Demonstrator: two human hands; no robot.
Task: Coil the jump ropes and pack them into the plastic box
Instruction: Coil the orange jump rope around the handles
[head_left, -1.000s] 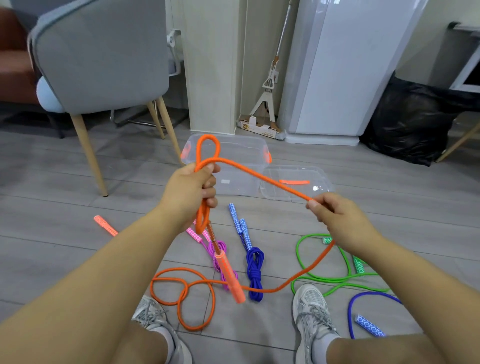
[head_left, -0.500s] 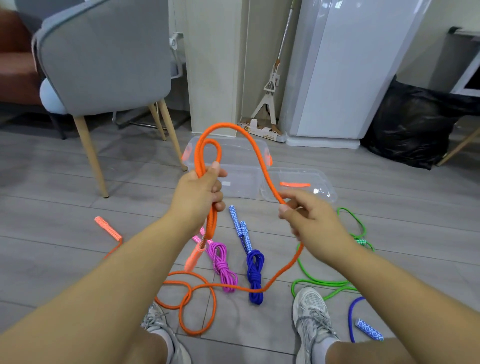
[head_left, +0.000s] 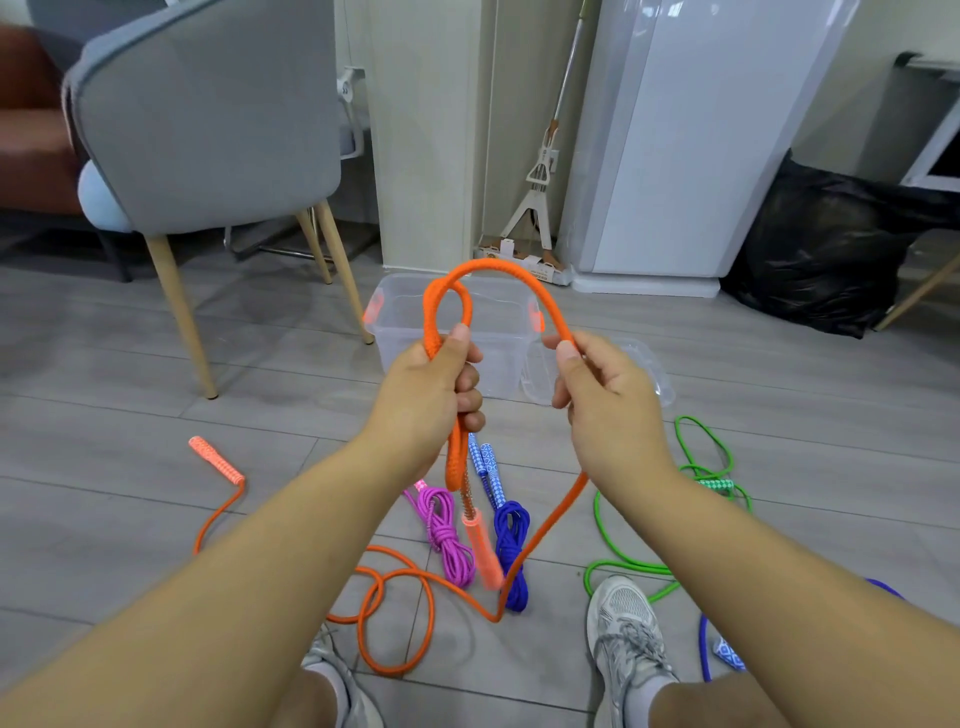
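My left hand (head_left: 434, 395) grips loops of the orange jump rope (head_left: 511, 278), and one orange handle (head_left: 483, 551) dangles below it. My right hand (head_left: 605, 395) pinches the same rope a little to the right, forming an arch between the hands. The rest of the orange rope trails on the floor to its other handle (head_left: 215, 460). The clear plastic box (head_left: 405, 312) stands open behind my hands, its lid (head_left: 660, 379) beside it on the right. A coiled pink rope (head_left: 447, 535) and a coiled blue rope (head_left: 511, 545) lie on the floor.
A loose green rope (head_left: 701, 447) lies at the right, another blue rope (head_left: 704, 644) by my right shoe (head_left: 623, 618). A grey chair (head_left: 208, 114) stands at the left, a white appliance (head_left: 691, 130), a mop (head_left: 540, 197) and a black bag (head_left: 821, 244) at the back.
My right hand has moved left and up toward the left hand, bringing a new rope arch up. The dangling handle swings below the left hand.
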